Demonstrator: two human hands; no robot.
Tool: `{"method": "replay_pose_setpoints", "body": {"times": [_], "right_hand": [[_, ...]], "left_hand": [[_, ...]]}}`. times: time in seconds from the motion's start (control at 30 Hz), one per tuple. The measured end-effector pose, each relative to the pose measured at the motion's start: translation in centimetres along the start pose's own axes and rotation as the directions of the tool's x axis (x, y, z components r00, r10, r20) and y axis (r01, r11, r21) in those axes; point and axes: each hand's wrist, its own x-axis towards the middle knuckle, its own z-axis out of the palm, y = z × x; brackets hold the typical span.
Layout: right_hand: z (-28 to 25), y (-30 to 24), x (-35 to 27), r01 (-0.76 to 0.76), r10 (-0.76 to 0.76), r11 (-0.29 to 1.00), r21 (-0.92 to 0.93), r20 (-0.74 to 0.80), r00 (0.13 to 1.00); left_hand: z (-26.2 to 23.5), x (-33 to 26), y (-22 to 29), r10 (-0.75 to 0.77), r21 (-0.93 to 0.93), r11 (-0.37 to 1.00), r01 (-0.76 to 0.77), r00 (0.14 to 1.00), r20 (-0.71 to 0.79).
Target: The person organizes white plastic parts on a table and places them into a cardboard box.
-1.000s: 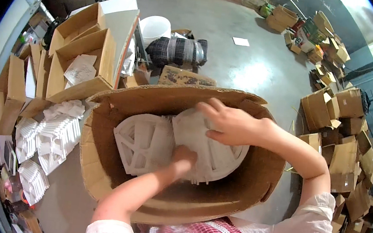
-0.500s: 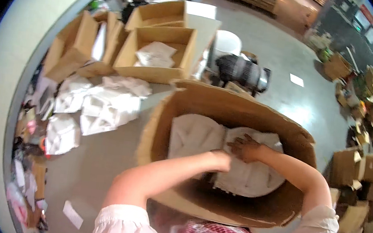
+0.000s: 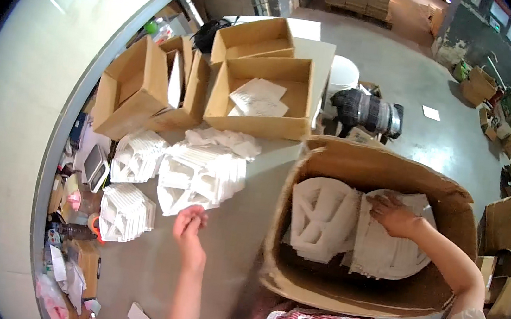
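Observation:
My right hand (image 3: 396,216) lies with spread fingers on the right-hand stack of white, rounded, flat pieces (image 3: 384,255) inside a large cardboard box (image 3: 280,271). Beside that stack, in the same box, stands a second one (image 3: 322,215) of similar white pieces with cut-out openings. Over on the table, my left hand (image 3: 191,228) has its fingers loosely curled, with nothing visible in them. It is at the near edge of a row of overlapping white fan-shaped pieces (image 3: 202,175); whether it touches them I cannot tell.
Two smaller groups of white pieces (image 3: 136,156) (image 3: 125,210) lie further left on the grey table (image 3: 146,273). Behind stand open cardboard boxes (image 3: 260,122), one holding white sheets. A white bucket (image 3: 344,73) and a black wrapped bundle (image 3: 366,112) are beyond the large box.
My left hand has left the large box and moved left to the white pieces on the table. My right hand stays on the right stack. The view has shifted left.

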Motion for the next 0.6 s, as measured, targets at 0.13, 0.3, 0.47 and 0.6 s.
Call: {"method": "replay_pose_setpoints", "body": {"times": [0.13,0.3,0.47,0.6], "right_hand": [[-8.0,-2.6,2.2,-0.021,0.075,0.975,0.219,-0.243,0.967],[-14.8,-3.4,4.6,0.011,0.079,0.982,0.190,-0.458,0.886],[-17.0,-1.3,-0.8,-0.335,0.416,0.907,0.257,-0.410,0.812],[-14.5,-1.7,-4.9,-0.655,0.691,0.703,0.277,-0.052,0.721]], "left_hand": [[-5.3,2.7,-1.4,-0.027,-0.098,0.995,0.014,0.990,-0.137],[-9.4,4.3,-3.3,0.005,0.027,1.000,-0.002,0.994,-0.106],[-17.0,2.9,-8.8,-0.100,0.032,0.994,0.106,0.985,-0.138],[-16.2,1.1,-10.9,-0.263,0.012,0.963,0.269,0.951,-0.162]]}}
